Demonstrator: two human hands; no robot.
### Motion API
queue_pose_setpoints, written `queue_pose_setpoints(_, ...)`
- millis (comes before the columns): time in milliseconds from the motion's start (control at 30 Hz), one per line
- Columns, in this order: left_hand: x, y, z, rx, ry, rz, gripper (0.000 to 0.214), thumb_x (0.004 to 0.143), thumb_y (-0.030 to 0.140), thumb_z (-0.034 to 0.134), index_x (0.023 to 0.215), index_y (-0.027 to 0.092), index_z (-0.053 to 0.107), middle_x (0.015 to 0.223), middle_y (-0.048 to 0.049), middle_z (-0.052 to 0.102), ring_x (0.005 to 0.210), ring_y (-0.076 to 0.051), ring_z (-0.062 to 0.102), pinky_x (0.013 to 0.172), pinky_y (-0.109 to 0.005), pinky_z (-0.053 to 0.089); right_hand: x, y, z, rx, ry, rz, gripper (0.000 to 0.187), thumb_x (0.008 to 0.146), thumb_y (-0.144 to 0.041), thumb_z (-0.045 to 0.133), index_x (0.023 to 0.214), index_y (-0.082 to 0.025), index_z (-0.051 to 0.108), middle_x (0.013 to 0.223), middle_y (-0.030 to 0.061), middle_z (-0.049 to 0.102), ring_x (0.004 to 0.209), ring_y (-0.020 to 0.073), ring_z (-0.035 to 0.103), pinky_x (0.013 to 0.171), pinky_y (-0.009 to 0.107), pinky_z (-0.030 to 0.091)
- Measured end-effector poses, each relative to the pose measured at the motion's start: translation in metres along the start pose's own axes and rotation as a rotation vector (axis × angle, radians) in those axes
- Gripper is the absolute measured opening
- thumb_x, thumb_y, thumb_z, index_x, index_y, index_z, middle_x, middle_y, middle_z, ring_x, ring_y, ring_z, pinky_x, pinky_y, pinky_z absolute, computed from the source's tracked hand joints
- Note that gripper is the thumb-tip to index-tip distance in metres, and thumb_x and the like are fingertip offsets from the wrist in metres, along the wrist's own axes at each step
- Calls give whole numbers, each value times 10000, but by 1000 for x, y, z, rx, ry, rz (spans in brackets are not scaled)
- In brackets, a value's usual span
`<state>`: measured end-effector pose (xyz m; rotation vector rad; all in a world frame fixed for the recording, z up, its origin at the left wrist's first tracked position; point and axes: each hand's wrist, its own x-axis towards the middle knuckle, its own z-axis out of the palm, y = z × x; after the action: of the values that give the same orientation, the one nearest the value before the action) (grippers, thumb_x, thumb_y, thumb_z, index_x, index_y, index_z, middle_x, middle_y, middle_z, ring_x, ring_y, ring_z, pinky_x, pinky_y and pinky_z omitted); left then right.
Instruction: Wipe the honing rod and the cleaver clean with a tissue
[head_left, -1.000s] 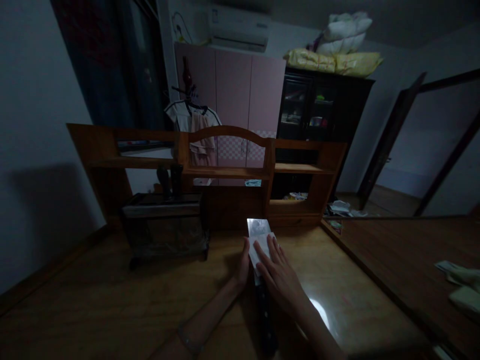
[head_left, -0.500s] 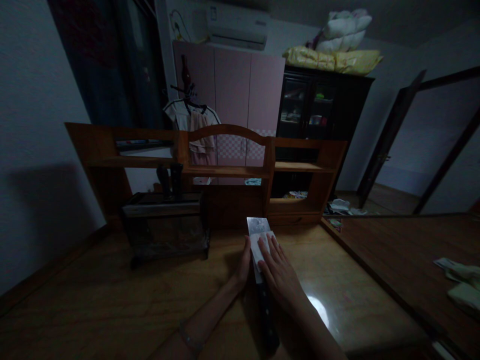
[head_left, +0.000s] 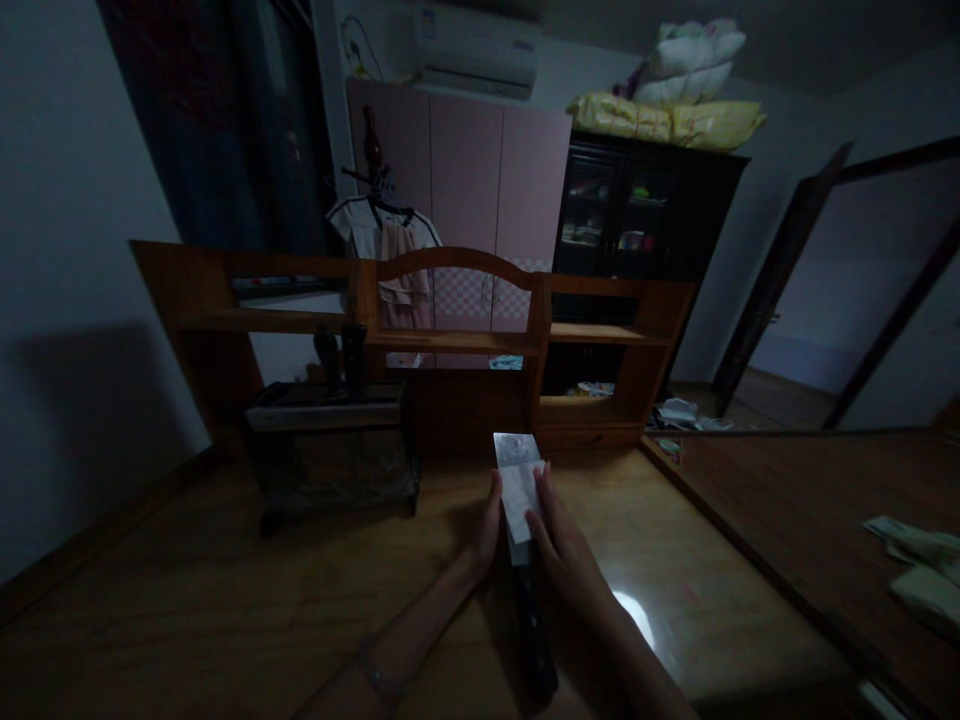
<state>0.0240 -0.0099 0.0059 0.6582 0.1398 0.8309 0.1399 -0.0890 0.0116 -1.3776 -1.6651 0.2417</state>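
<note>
A cleaver (head_left: pixel 516 449) with a black handle (head_left: pixel 534 640) points away from me over the table, handle toward me. Across the middle of its blade lies a folded white wipe or sheet of paper (head_left: pixel 519 500); which of the two I cannot tell. My left hand (head_left: pixel 489 525) holds the blade along its left side, thumb up at the edge and the other fingers hidden beneath. From the right, my right hand (head_left: pixel 561 535) grips the blade's side and the edge of the white sheet, thumb and fingers bent. Neither hand is on the handle.
Behind to the left, a knife block (head_left: pixel 330 450) with black handles sticking up stands on the wooden table (head_left: pixel 187 600). A wooden shelf unit (head_left: pixel 457 345) runs along the table's back. Pale cloths (head_left: pixel 926 570) lie on the brown surface to the right.
My right hand has slid from flat on top of the white sheet to the blade's right side, uncovering the sheet. The left hand and cleaver have barely moved.
</note>
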Motion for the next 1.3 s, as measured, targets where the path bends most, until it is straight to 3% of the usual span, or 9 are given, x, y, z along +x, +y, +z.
queue_pose_setpoints(233, 2, 0, 1, 8, 24, -11, 604, 916, 554, 409, 1257, 83, 577, 1214, -141, 627, 1190, -276, 539, 1092, -376, 313, 3, 2, 3, -77, 26, -80, 564, 977, -232, 303, 1490, -289, 79, 1558, 30, 155, 1420, 208, 158, 1146, 492, 218)
queue_pose_setpoints(467, -1, 2, 10, -52, 18, -40, 612, 935, 539, 370, 1289, 73, 546, 1231, -158, 613, 1214, -273, 521, 1107, -387, 296, 4, 8, 1, -138, -31, -169, 598, 911, -68, 301, 1443, -339, 265, 1550, -4, 165, 1421, 216, 135, 1129, 526, 239)
queue_pose_setpoints(733, 5, -4, -7, 0, 32, 28, 543, 925, 503, 439, 1240, 87, 589, 1250, -136, 604, 1253, -257, 482, 1127, -362, 253, 0, -9, -4, -156, -29, -107, 534, 969, -258, 357, 1465, -330, 172, 1537, -22, 216, 1423, 208, 131, 1145, 505, 232)
queue_pose_setpoints(1000, 3, -3, -7, 47, 16, 35, 576, 923, 525, 424, 1219, 63, 600, 1240, -139, 610, 1239, -261, 493, 1109, -331, 273, 0, -6, 0, -177, 21, -109, 516, 974, -304, 357, 1464, -316, 197, 1528, -11, 251, 1417, 215, 167, 1138, 506, 253)
queue_pose_setpoints(1300, -1, 0, -2, 42, 31, -50, 652, 880, 606, 434, 1232, 82, 597, 1156, -135, 660, 1148, -288, 567, 1053, -370, 351, -1, 3, -2, -135, 102, -3, 476, 974, -273, 340, 1444, -319, 280, 1481, 16, 369, 1331, 220, 392, 1074, 455, 374)
